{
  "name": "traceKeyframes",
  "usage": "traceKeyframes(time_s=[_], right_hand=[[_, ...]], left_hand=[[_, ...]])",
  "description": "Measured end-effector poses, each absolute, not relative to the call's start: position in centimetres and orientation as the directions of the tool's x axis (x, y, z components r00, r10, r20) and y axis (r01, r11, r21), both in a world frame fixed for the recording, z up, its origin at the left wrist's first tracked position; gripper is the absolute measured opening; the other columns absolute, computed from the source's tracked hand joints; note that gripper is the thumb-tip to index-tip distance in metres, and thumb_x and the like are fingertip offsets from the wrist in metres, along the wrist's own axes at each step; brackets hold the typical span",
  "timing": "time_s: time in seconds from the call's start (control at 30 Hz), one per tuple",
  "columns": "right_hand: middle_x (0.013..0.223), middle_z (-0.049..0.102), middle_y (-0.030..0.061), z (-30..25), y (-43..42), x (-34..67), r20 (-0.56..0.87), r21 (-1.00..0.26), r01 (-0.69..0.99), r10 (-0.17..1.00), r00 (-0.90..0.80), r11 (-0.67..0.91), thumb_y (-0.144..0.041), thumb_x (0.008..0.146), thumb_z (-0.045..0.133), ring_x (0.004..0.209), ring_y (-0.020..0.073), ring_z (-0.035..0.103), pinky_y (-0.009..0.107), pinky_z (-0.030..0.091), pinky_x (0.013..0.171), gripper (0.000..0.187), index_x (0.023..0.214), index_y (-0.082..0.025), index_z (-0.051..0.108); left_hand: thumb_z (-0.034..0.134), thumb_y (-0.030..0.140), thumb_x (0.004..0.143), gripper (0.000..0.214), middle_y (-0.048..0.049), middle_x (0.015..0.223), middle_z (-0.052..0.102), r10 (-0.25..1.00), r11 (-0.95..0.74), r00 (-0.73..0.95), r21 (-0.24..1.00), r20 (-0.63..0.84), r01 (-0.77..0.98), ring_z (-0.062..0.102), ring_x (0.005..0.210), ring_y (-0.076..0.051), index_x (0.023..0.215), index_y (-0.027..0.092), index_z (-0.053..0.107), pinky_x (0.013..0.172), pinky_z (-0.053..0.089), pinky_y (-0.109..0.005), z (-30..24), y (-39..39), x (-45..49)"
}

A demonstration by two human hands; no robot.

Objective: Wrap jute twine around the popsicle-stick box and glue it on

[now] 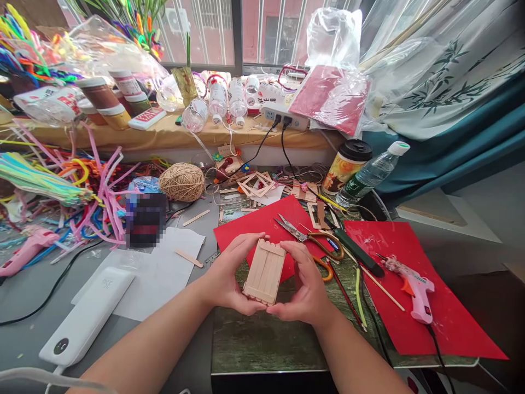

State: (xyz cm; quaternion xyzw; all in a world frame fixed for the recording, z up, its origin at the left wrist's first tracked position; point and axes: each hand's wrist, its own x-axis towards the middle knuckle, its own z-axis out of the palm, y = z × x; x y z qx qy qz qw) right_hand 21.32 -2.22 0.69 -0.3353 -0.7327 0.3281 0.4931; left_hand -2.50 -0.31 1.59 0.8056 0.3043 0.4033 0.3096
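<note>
Between my two hands is a small box made of popsicle sticks [266,272], tilted slightly, with crosswise sticks at its top and bottom edges. My left hand [234,273] grips its left side, thumb at the lower corner and fingers along the upper edge. On the other side my right hand [303,282] holds the right edge, its thumb near the bottom corner. Just behind the box, scissors [311,236] with orange-brown handles lie partly on red paper [250,223]. A pink glue gun [414,290] rests on another red sheet [463,323] at the right.
A white power bank [88,317] lies on white paper [141,301] at the left. Loose popsicle sticks [196,218], a twine ball [182,181] and pipe cleaners [45,178] are beyond. A water bottle [371,175] and lidded cup [345,164] stand back right. Cables [375,323] cross the table.
</note>
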Motion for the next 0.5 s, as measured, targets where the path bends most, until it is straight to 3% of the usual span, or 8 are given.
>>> traceKeyframes(time_s=[0.17,0.27,0.37,0.43,0.5], right_hand=[[0.163,0.04,0.0107,0.6,-2.0,21.3,0.372,-0.867,0.201,0.861,-0.348,0.456,-0.063,0.06,0.096,0.148,0.0404,0.04,0.06,0.033,0.124,0.131,0.166,-0.036,0.024],[0.165,0.039,0.0105,0.6,-1.8,21.4,0.348,-0.849,0.273,0.867,-0.355,0.453,-0.053,0.064,0.097,0.151,0.0401,0.039,0.06,0.033,0.125,0.125,0.165,-0.036,0.025],[0.16,0.045,0.01,0.6,-1.6,21.5,0.421,-0.803,0.3,0.847,-0.325,0.515,-0.045,0.066,0.097,0.146,0.0395,0.044,0.059,0.039,0.122,0.115,0.162,-0.037,0.034],[0.156,0.047,0.0101,0.7,-1.5,21.6,0.451,-0.767,0.345,0.837,-0.309,0.54,-0.043,0.066,0.097,0.143,0.0395,0.046,0.06,0.04,0.12,0.113,0.161,-0.037,0.036],[0.155,0.048,0.01,0.8,-1.4,21.6,0.464,-0.727,0.395,0.825,-0.323,0.563,-0.04,0.067,0.095,0.142,0.0393,0.047,0.06,0.039,0.12,0.113,0.162,-0.037,0.034]], left_hand=[[0.09,0.063,0.063,0.118,-0.0179,0.157,0.047,0.811,-0.476,0.395,0.879,0.432,0.015,0.05,0.141,-0.043,0.161,0.027,0.034,0.116,0.045,-0.057,0.8,-0.1,-2.2],[0.082,0.068,0.071,0.111,-0.0185,0.158,0.045,0.817,-0.422,0.376,0.898,0.437,-0.126,0.048,0.144,-0.042,0.161,0.026,0.032,0.117,0.045,-0.057,1.0,-0.1,-2.0],[0.079,0.071,0.075,0.115,-0.0189,0.167,0.035,0.804,-0.448,0.405,0.891,0.435,-0.069,0.037,0.153,-0.043,0.165,0.028,0.024,0.123,0.037,-0.06,1.5,-0.1,-2.4],[0.084,0.073,0.07,0.125,-0.0188,0.171,0.027,0.792,-0.51,0.411,0.859,0.451,0.041,0.031,0.156,-0.044,0.167,0.03,0.018,0.125,0.033,-0.062,1.8,0.1,-2.9],[0.091,0.068,0.064,0.131,-0.0185,0.169,0.03,0.777,-0.575,0.441,0.792,0.45,0.204,0.033,0.155,-0.044,0.167,0.032,0.02,0.125,0.033,-0.063,2.1,0.4,-3.6]])
